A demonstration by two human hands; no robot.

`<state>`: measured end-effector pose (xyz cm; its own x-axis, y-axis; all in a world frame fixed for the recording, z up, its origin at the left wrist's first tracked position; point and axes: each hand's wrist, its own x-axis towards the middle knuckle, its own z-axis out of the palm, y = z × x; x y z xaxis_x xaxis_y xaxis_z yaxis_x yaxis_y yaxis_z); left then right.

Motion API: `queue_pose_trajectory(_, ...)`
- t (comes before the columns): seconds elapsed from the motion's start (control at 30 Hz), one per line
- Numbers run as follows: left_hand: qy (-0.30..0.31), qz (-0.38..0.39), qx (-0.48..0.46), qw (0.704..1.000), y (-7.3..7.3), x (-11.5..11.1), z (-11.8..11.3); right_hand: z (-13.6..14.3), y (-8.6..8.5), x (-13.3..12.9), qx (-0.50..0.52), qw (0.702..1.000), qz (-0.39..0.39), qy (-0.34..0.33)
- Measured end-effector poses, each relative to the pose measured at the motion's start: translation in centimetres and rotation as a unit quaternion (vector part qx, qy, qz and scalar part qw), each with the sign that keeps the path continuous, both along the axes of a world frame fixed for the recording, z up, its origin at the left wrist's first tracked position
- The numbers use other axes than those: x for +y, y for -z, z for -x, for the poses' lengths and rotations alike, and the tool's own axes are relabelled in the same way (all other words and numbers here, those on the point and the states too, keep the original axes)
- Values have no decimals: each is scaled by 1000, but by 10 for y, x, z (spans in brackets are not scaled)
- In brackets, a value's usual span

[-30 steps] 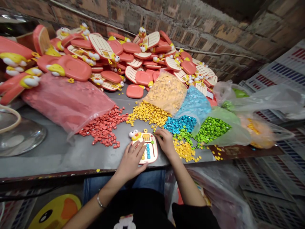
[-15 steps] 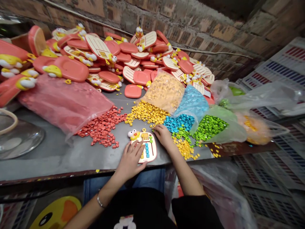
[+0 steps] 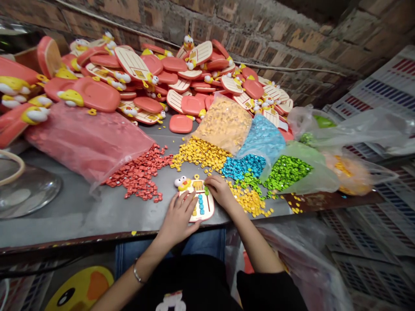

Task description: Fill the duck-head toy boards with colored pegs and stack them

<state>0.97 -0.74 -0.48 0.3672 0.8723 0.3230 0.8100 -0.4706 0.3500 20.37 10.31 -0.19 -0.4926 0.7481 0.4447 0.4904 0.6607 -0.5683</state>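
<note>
On the table in front of me lies a duck-headed toy board [image 3: 210,210], cream-faced with a red rim. Down its slots sit a column of blue beads [image 3: 201,204], a few yellow beads [image 3: 194,212] and green beads [image 3: 206,190]. Across the board's left side my left hand [image 3: 177,216] rests with its fingers spread and flat, thumb near the lower edge. My right hand [image 3: 221,190] has its fingertips pinched together at the upper right of the board, just above the green beads. Whatever is between those fingertips is hidden.
Loose red beads [image 3: 139,177], yellow beads [image 3: 201,153], blue beads [image 3: 244,166] and green beads [image 3: 287,172] spill from plastic bags around the board. More yellow beads [image 3: 251,201] lie right of my right hand. Behind, red-backed duck boards [image 3: 180,124] are heaped against a brick wall.
My right hand has shifted slightly down and left, from beside the board's top right corner onto its right-hand slot. My left hand stays in place on the board.
</note>
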Motion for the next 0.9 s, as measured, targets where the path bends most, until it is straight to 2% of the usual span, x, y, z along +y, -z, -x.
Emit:
queue_pose_trajectory(0.17, -5, 3, 3, 1000, -1, -1, 0, 4, 6, -5, 18, 999, 2, 34)
queue_pose_trajectory(0.37, -4, 4, 2, 1000, -1, 0, 0, -9, -11, -5, -6, 999, 39, -31)
queue_pose_trajectory(0.43, -4, 2, 1, 1000, -1, 0, 0, -20, -17, -1, -3, 999, 51, 1)
queue_pose_trajectory(0.5, -1, -1, 1, 1000, -1, 0, 0, -29, -19, 3, -9, 996, 51, 79)
queue_pose_trajectory(0.57, 0, -5, 1, 1000, -1, 0, 0, -33, -18, 7, -67, 987, 54, 136)
queue_pose_trajectory(0.7, -5, -7, 2, 1000, -1, 0, 0, -27, -14, 10, -210, 964, 61, 150)
queue_pose_trajectory(0.77, -6, -5, 2, 1000, -2, 0, 0, -21, -14, 9, -189, 969, 53, 153)
queue_pose_trajectory(0.9, -1, -4, 3, 1000, -2, -1, 0, -11, -15, 5, -25, 991, 50, 121)
